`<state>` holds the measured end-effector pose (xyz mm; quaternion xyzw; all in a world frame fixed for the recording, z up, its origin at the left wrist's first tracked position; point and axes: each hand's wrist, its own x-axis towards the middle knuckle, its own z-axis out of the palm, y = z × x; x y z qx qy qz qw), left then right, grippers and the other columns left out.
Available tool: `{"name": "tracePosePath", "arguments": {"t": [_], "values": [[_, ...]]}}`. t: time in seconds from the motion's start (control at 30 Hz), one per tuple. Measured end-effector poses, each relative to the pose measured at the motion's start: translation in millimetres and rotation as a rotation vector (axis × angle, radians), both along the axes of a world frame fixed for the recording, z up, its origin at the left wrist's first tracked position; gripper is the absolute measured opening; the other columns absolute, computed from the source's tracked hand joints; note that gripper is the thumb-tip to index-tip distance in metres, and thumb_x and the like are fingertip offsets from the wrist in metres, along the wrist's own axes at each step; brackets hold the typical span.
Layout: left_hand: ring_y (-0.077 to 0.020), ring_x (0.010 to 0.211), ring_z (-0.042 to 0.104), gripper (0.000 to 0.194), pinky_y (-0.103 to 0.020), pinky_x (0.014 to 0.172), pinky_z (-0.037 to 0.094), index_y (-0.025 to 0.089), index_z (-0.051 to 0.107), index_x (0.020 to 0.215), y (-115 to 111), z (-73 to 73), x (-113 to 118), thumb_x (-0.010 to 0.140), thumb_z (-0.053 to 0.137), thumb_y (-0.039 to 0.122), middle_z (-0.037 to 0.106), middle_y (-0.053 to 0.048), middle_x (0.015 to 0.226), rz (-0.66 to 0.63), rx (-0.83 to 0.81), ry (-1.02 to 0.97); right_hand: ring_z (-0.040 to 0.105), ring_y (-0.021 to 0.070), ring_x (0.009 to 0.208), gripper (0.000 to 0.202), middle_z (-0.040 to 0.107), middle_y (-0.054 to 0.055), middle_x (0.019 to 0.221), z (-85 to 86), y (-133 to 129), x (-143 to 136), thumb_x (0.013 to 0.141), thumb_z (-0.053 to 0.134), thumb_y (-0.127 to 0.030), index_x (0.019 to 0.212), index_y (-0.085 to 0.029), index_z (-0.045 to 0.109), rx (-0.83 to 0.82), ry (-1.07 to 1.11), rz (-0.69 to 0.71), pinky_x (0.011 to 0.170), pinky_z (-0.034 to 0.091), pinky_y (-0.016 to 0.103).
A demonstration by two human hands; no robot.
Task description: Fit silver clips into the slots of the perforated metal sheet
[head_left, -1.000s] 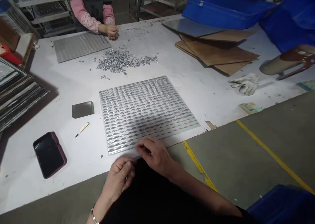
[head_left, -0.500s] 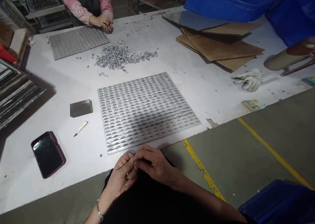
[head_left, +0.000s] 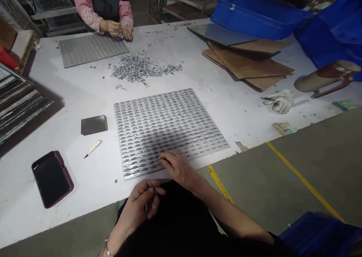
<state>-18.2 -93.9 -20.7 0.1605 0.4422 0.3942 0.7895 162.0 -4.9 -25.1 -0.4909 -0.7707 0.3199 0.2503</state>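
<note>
A flat panel with rows of leaf-shaped pieces lies on the white table. My right hand is over its near edge, thumb and forefinger pinched together; anything between the fingertips is too small to make out. My left hand, with a bracelet at its wrist, is curled in front of the table edge and holds small dark pieces in its fingers. Beyond the panel lies a pile of small silvery pieces. Left of the panel are a dark square plate, a small knife and a phone.
Across the table a person's hands are at another panel. Cardboard sheets, a blue bin, gloves and a mug stand or lie to the right. Stacked sheets are at the left edge.
My right hand has parted from my left hand and moved forward onto the panel's near edge. My left hand stays curled near my body. The person's hands across the table have moved slightly apart.
</note>
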Motion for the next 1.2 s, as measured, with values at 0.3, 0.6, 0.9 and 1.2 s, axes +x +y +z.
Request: {"name": "tracePosePath", "arguments": {"t": [0.3, 0.6, 0.9, 1.2], "values": [[-0.0093, 0.057, 0.057, 0.01, -0.016, 0.039, 0.029, 0.01, 0.068, 0.088, 1.4, -0.3, -9.6, 0.083, 0.062, 0.017, 0.073, -0.015, 0.092, 0.007, -0.029, -0.013, 0.063, 0.0177, 0.075, 0.006, 0.068, 0.003, 0.08, -3.4, 5.6, -12.3, 0.09, 0.061, -0.018, 0.084, -0.019, 0.062, -0.055, -0.233, -0.106, 0.069, 0.044, 0.028], [-0.01, 0.055, 0.059, 0.024, -0.015, 0.034, 0.02, 0.017, 0.06, 0.103, -6.4, 3.3, -13.7, 0.087, 0.067, 0.034, 0.071, -0.008, 0.086, -0.016, -0.063, 0.004, 0.062, 0.013, 0.08, 0.013, 0.065, 0.002, 0.092, -2.5, -7.8, -17.7, 0.097, 0.054, -0.021, 0.094, -0.02, 0.067, 0.085, -0.209, 0.119, 0.07, 0.046, 0.022], [-0.0008, 0.037, 0.03, 0.024, -0.019, 0.038, 0.012, 0.017, 0.063, 0.092, -9.2, -5.9, -19.5, 0.09, 0.063, 0.041, 0.052, 0.005, 0.059, -0.014, 0.007, 0.076, 0.061, 0.0136, 0.079, 0.019, 0.065, 0.004, 0.09, -9.9, -10.5, -17.1, 0.099, 0.049, -0.024, 0.093, -0.019, 0.066, 0.135, -0.097, 0.105, 0.068, 0.046, 0.022], [-0.0041, 0.049, 0.041, 0.024, -0.016, 0.045, 0.028, 0.019, 0.062, 0.088, 0.0, 5.6, 6.1, 0.077, 0.079, 0.033, 0.058, 0.003, 0.066, 0.151, -0.024, 0.09, 0.063, 0.0149, 0.077, 0.01, 0.067, 0.003, 0.084, 9.0, -52.8, 0.0, 0.092, 0.058, -0.024, 0.094, -0.02, 0.066, -0.164, 0.411, -0.005, 0.072, 0.05, 0.026]]}}
